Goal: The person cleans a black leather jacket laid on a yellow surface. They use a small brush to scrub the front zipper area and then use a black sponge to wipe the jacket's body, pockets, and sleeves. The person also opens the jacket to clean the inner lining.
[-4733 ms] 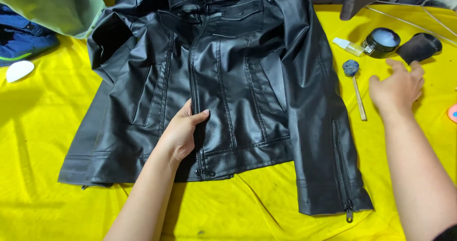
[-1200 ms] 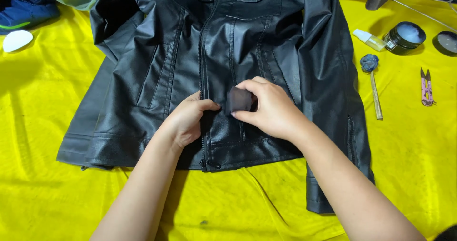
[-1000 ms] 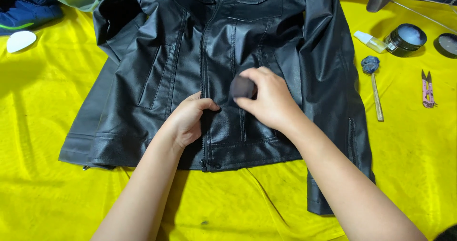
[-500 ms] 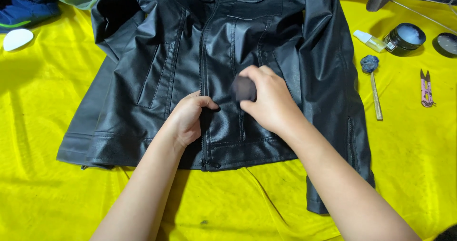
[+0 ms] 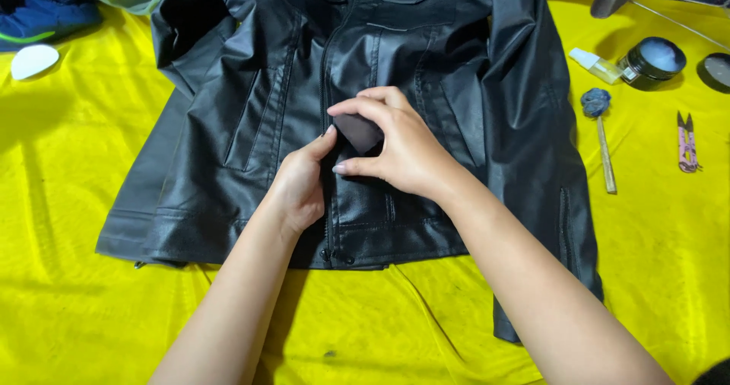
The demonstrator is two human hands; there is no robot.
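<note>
Since a moment ago, the right hand [image 5: 403, 145] has slid the dark pad [image 5: 359, 132] a little lower on the black jacket [image 5: 251, 126]. Its fingers are pinched tight on the pad, near the zipper. The left hand [image 5: 300, 183] lies flat on the jacket, fingers together, holding nothing. The jacket is spread on a yellow cloth [image 5: 76, 278]. A small brush [image 5: 601, 134], a round tin [image 5: 652, 62] and pink snips [image 5: 687, 143] lie off to the right.

The right hand [image 5: 407, 151] presses a dark pad [image 5: 359, 131] onto a black jacket [image 5: 251, 119] spread over yellow cloth [image 5: 68, 278]; the left hand [image 5: 300, 183] lies flat beside it.
</note>
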